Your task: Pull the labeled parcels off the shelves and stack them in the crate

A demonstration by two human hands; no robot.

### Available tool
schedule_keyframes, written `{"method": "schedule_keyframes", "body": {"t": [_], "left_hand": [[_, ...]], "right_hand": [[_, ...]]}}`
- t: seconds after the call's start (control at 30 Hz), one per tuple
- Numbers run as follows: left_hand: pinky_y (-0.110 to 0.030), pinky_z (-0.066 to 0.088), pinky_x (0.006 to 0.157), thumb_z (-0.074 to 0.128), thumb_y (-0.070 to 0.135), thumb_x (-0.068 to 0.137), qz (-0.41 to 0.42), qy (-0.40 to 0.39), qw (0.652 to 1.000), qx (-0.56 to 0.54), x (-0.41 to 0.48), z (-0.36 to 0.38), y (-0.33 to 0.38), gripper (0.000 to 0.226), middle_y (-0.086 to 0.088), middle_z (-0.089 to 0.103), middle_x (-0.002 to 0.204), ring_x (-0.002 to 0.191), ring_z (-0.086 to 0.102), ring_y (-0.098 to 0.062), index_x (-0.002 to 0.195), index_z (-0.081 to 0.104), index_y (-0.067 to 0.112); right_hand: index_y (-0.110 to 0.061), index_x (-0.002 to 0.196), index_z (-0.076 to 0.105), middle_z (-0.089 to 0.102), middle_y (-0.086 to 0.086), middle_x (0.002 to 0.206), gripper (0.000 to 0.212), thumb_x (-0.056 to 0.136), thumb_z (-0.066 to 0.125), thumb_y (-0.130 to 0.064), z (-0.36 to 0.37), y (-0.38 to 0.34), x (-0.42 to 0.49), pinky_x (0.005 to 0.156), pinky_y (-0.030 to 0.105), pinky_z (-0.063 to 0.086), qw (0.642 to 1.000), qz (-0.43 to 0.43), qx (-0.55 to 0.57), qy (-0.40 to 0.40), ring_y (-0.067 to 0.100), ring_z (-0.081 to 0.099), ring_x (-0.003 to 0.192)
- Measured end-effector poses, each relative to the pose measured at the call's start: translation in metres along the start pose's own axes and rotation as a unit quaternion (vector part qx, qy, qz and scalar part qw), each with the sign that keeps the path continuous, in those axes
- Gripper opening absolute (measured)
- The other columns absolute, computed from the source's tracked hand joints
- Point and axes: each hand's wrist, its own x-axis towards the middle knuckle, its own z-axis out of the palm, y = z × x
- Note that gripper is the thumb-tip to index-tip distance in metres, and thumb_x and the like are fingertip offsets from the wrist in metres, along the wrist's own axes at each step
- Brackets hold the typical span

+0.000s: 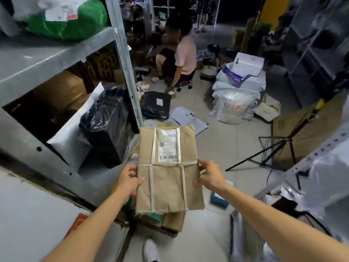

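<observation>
A flat brown paper parcel (168, 176) with clear tape bands and a white barcode label faces me in the middle of the view. My left hand (129, 179) grips its left edge and my right hand (210, 175) grips its right edge, both at mid-height. It hangs above a low cardboard crate (173, 221) on the floor, mostly hidden behind the parcel. The grey metal shelves (37, 61) stand at my left, holding a black plastic-wrapped parcel (107, 121), a white bag (69, 140) and a green bag (75, 21).
A person in a pink top (184, 53) squats on a small stool ahead among parcels on the floor. White sacks (236, 99) pile at centre right. A black tripod (279, 148) stands at right, more shelving beyond. My white shoe (151, 250) shows below.
</observation>
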Motion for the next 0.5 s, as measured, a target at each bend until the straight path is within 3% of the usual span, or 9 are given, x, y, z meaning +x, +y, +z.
{"method": "schedule_keyframes", "body": {"t": [0.17,0.3,0.5], "left_hand": [[-0.023,0.042,0.062,0.067,-0.013,0.080,-0.033,-0.031,0.998,0.044,0.087,-0.002,-0.017,0.032,-0.006,0.053,0.077,0.077,0.051,-0.021,0.097,0.052,0.009],[-0.020,0.040,0.058,0.061,-0.017,0.080,-0.069,-0.039,0.992,0.096,0.152,0.014,-0.045,0.029,-0.008,0.051,0.076,0.074,0.048,-0.020,0.089,0.053,0.010],[-0.024,0.042,0.054,0.063,-0.009,0.083,-0.119,-0.057,0.984,0.117,0.239,0.058,-0.110,0.026,-0.009,0.059,0.089,0.077,0.054,-0.020,0.099,0.055,0.010]], "right_hand": [[-0.017,0.120,0.066,0.066,0.001,0.097,0.064,0.064,0.065,0.015,0.042,0.012,0.061,0.054,0.006,0.044,0.998,0.058,0.030,0.001,0.004,0.055,0.078],[-0.022,0.122,0.065,0.068,-0.003,0.099,0.069,0.059,0.064,0.007,0.087,0.054,0.114,0.063,0.017,0.047,0.996,0.090,0.016,0.003,0.014,0.061,0.088],[-0.025,0.120,0.064,0.068,-0.003,0.091,0.071,0.055,0.050,-0.002,0.144,0.139,0.180,0.067,0.029,0.053,0.995,0.095,-0.004,0.005,0.016,0.060,0.077]]}}
